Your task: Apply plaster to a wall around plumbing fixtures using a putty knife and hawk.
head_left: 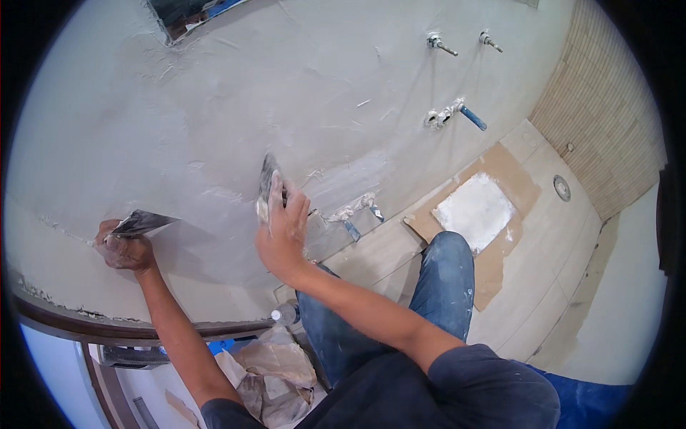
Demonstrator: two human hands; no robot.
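My right hand (284,232), dusted white, grips a putty knife (267,179) whose blade lies against or close to the grey plastered wall (236,107). Its handle is mostly hidden by my fingers. At the left, my left hand (127,247) is closed round a second, wider putty knife (146,222), the dark blade pointing right. Smears of white plaster mark the wall between and beyond my hands. Just right of my right hand, blue pipe ends (351,229) stick out of the wall low down, ringed with white plaster.
White powder covers a square board (474,213) on cardboard (518,179) over the tiled floor. Metal pipe stubs (443,47) and a blue pipe (472,118) project from the wall. A plastic bottle (285,314) and crumpled bag (279,368) lie by my legs. A floor drain (562,188) sits right.
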